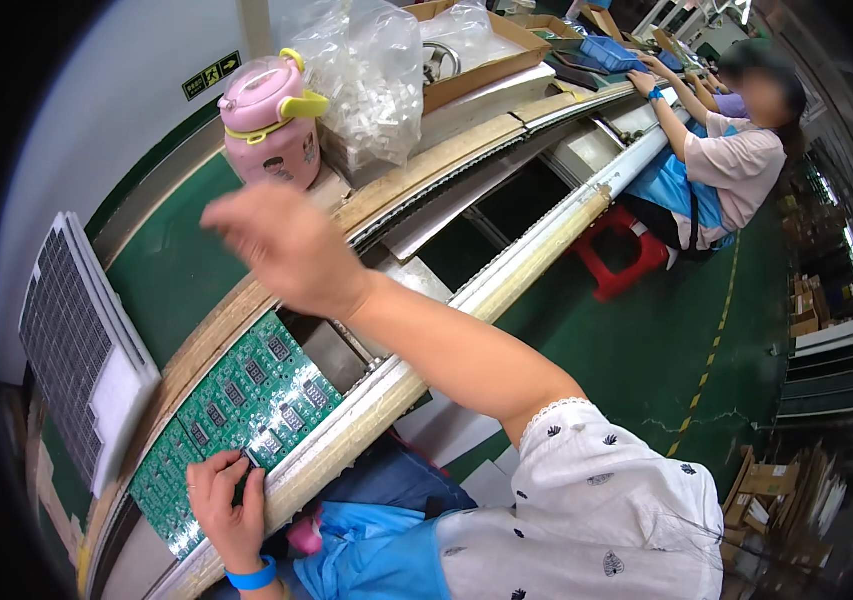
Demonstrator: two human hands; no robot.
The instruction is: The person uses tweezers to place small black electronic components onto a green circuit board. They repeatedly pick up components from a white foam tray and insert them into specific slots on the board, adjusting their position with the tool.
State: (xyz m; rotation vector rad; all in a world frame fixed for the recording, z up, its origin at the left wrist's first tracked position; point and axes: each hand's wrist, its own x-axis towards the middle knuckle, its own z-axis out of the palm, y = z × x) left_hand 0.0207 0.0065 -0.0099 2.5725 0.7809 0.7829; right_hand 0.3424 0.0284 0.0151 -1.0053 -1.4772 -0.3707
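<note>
A green circuit board panel with rows of small dark display parts lies at the bench's near edge. My left hand, with a blue wristband, sits on its near end, fingers curled down on the board around a small dark part. My right hand is raised over the wooden bench rail, blurred, with its fingers stretched out to the left and nothing in them. It hovers below a pink lidded jug with yellow trim.
A clear bag of white parts and cardboard boxes stand behind the jug. Grey ribbed trays lean at the left beside the green conveyor belt. A seated person works further along, near a red stool.
</note>
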